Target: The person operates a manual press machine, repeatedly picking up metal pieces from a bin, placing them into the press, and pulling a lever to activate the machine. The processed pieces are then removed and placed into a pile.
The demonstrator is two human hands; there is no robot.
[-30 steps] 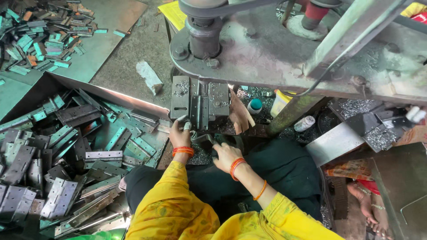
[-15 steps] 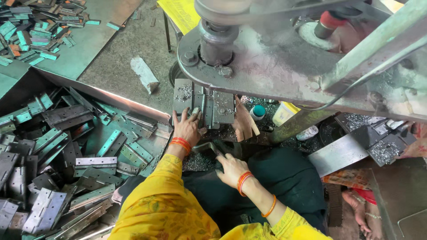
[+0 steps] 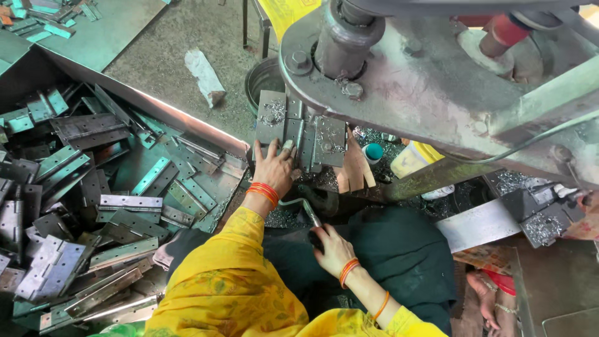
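Two hands in yellow sleeves and orange bangles work under a heavy grey press. Nearest, the right hand [image 3: 332, 248] is clenched around the dark grip of a bent metal lever [image 3: 306, 211], low over the lap. Further up, the left hand [image 3: 272, 167] lies flat with its fingers spread, pressing a hinge plate [image 3: 272, 117] on the die block [image 3: 315, 134] beneath the ram [image 3: 345, 34]; it grasps nothing. To the left, a metal tray [image 3: 215, 134] holds a loose heap of steel hinges [image 3: 81, 206], some with a blue-green film. Just right of the die stand a small teal-capped bottle [image 3: 372, 152] and a yellow container [image 3: 413, 159]. Beyond, a crumpled wrapper [image 3: 204, 75] lies on the concrete floor.
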